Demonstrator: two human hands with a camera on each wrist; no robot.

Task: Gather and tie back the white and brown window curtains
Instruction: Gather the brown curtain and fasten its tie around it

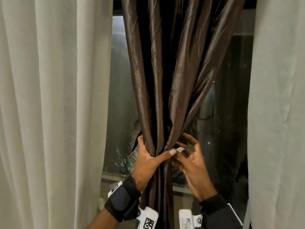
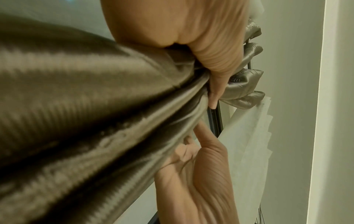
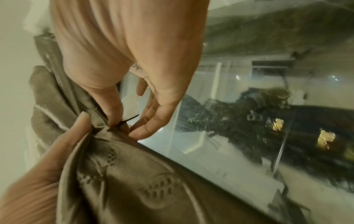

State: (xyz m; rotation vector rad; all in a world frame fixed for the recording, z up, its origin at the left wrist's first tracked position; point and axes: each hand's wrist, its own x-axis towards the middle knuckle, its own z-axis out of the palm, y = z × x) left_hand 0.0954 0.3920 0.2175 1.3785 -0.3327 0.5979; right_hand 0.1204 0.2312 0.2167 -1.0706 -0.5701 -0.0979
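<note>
- Brown curtain (image 1: 166, 80) hangs in the middle of the window, bunched at waist height in the left hand (image 1: 148, 156), whose fingers and thumb wrap round the gathered folds.
- Right hand (image 1: 191, 161) sits just beside the bunch, fingers loosely spread; whether it grips the thin dark tie (image 3: 130, 119) at its fingertips I cannot tell.
- Slippery fabric could slide from the left hand if it eases while the tie goes round, spilling folds.
- White curtains (image 1: 49, 96) on either side hang loose, not yet gathered; a short tie may not reach.
</note>
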